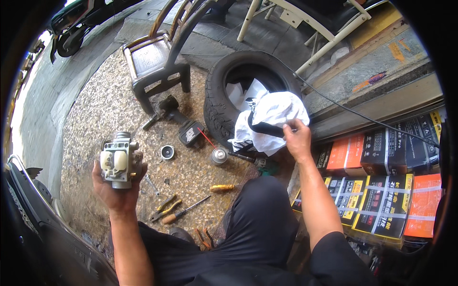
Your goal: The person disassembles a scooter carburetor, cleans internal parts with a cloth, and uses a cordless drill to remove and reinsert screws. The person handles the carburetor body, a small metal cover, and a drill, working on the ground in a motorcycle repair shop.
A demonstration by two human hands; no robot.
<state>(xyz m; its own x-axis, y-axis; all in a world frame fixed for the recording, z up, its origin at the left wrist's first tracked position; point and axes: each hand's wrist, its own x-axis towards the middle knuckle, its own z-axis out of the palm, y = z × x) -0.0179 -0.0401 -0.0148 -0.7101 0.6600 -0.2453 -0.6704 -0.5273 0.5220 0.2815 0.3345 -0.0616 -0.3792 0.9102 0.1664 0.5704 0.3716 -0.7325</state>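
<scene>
Carburetor (pixel 117 162) sits in palm-up left grip (pixel 117 195), right grip (pixel 298 139) pinching cloth (pixel 275 110).

The carburetor (pixel 122 147) is silver-grey, its paired floats (pixel 120 161) creamy white. The cloth (pixel 279 112) is white, with a black band and a black-striped patch. The tyre (pixel 217 105) is black; the floor (pixel 100 105) is speckled tan and brown. One screwdriver (pixel 222 188) has a yellow handle; the cartons (pixel 384 205) mix black, yellow and orange.

Blk/yel box (pixel 384 212): carrying lrg yel. + white chars
Orange box (pixel 346 156): showing white lettering w/ digits
Blk box (pixel 384 157): bearing white letters/digits nr upper R corner
</scene>
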